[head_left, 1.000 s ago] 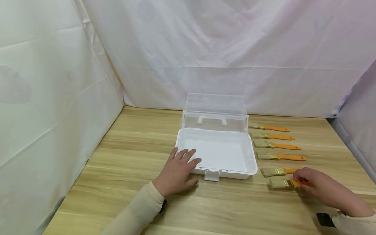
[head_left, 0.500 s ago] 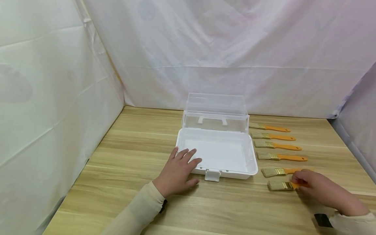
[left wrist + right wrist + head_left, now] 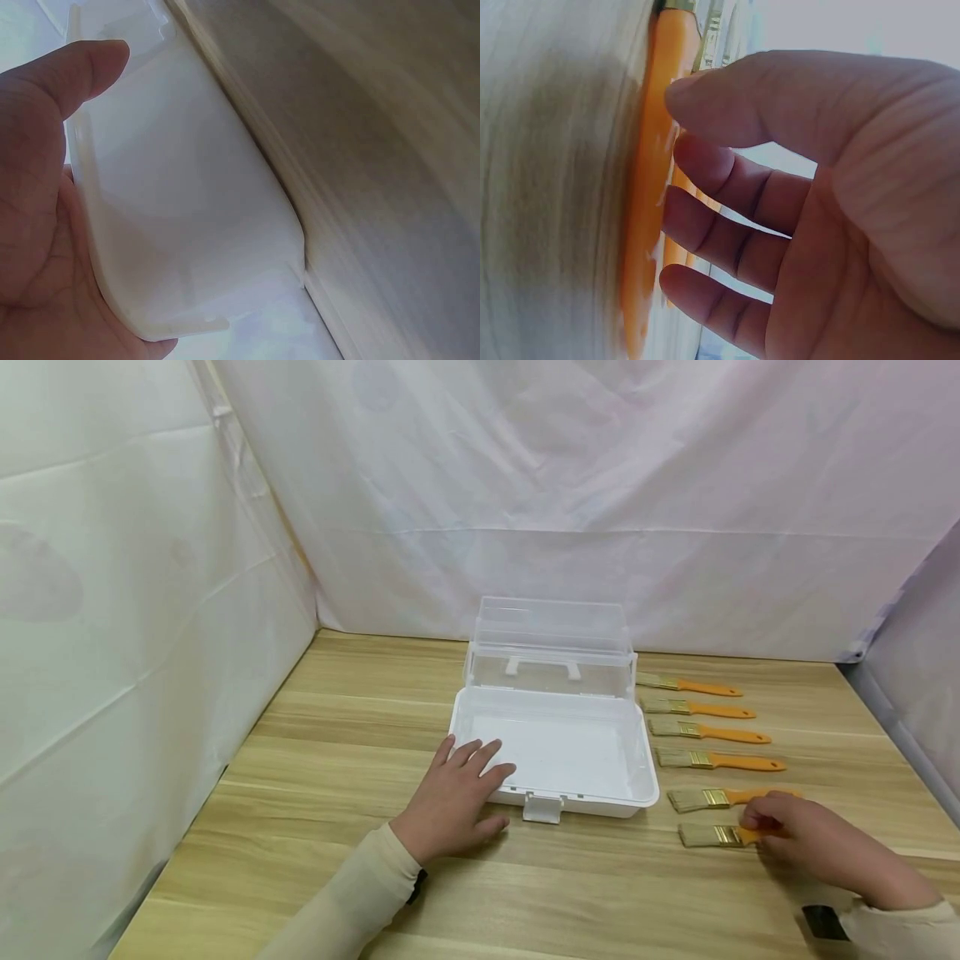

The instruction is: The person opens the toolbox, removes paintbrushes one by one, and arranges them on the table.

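Note:
A white plastic box (image 3: 651, 752) lies in the middle of the table, its clear lid (image 3: 551, 625) swung back. My left hand (image 3: 452, 806) rests spread over the front left corner; the fingers reach over the rim, and in the left wrist view the thumb (image 3: 97, 67) lies by the outer wall. To the right, the nearest paintbrush (image 3: 701, 835) lies flat, bristles toward the box. My right hand (image 3: 813, 839) pinches its orange handle (image 3: 649, 172) from above, thumb against it in the right wrist view. The handle's end is hidden under the hand in the head view.
Several more orange-handled paintbrushes (image 3: 738, 762) lie in a column right of the box, bristles left. The closest one (image 3: 701, 799) is just behind my right hand. A clasp (image 3: 542, 808) hangs on the box front. White cloth (image 3: 562, 485) hangs behind the table.
My right hand and the nearest paintbrush have shifted slightly left, and the brush now lies straighter, parallel with the others. My left hand and the box have stayed put.

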Action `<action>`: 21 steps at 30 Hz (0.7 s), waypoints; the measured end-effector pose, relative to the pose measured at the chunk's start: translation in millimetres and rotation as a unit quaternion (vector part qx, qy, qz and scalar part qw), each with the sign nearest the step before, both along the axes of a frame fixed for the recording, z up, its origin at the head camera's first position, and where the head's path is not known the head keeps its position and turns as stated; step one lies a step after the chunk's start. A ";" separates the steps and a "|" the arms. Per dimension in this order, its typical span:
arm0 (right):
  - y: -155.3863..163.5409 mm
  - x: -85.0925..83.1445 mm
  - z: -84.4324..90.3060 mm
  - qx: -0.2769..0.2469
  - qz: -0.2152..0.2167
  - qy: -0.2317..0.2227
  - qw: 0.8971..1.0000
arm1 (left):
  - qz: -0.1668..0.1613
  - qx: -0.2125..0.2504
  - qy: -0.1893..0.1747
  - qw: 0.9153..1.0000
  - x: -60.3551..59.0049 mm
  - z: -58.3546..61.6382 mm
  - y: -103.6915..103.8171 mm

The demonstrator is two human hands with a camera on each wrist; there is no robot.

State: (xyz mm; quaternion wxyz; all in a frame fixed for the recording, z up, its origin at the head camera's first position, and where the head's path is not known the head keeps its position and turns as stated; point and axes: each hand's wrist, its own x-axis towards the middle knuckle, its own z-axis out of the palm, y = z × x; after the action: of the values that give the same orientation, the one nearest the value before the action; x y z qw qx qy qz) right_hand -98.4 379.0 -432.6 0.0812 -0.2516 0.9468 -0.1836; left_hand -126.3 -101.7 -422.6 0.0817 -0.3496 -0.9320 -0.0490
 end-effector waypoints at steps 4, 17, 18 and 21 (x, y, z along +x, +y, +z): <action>1.6 -0.6 1.5 -0.012 0.006 0.007 1.000 | 0.001 0.000 0.002 1.000 -0.3 -0.2 0.2; 2.9 -4.6 -11.6 -0.007 0.032 0.031 0.999 | -0.002 0.006 0.010 1.000 -0.4 -1.1 1.2; 2.9 -4.4 -11.6 -0.006 0.033 0.033 0.999 | -0.001 0.005 0.008 1.000 -0.4 -1.0 1.3; 3.4 -4.1 -11.4 -0.007 0.034 0.033 0.999 | 0.000 0.002 0.003 1.000 -0.2 -0.4 1.5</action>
State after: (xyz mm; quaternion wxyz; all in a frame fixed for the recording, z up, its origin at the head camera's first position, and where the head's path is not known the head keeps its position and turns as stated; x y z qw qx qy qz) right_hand -102.5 382.4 -444.0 0.0549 -0.2901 0.9386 -0.1787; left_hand -126.5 -100.2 -423.0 0.0854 -0.3495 -0.9317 -0.0494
